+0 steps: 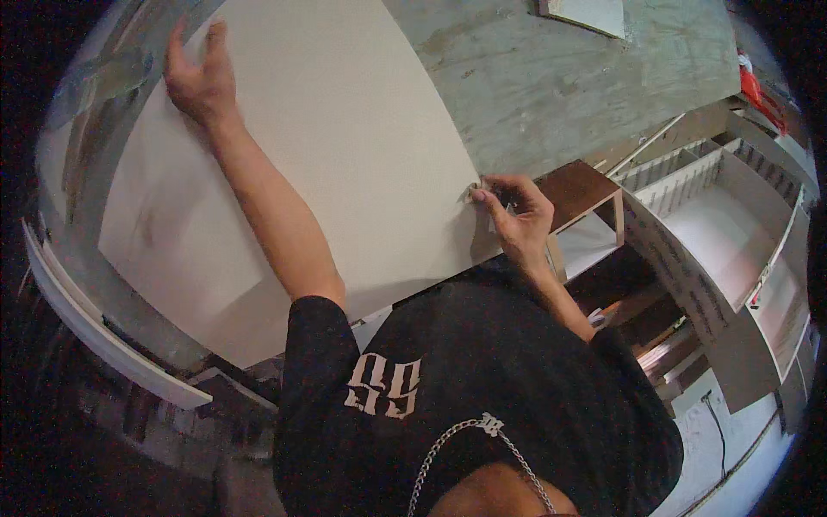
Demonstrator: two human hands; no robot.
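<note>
Two bare hands at work on one large white panel (362, 146), which lies flat across the worktop (551, 95). Left grip (202, 86): loose, fingers spread and thumb apart, at the panel's far left part; contact with the surface cannot be told. Its forearm reaches out over the panel. Right grip (521, 215): thumb and forefinger drawn together in a pinch at the panel's right edge; what lies between the tips is too small to make out. Panel therefore spans the area between both grips, its near edge running beside the black shirt (508, 345). A metal chain (457, 426) hangs over the shirt collar, nearer the wearer than either grip. Just right of the right grip: a brown box (579, 191) with an open, pale-lined front. Farther right of that grip: a white case (724, 215) with upright dividers. Beyond it, on the far right, a red item (763, 96), kind unclear. Well ahead of the right grip, a small board (590, 12) rests on the worktop. Well behind the left grip, on the near left, a long white strip (129, 360), outside the panel.
</note>
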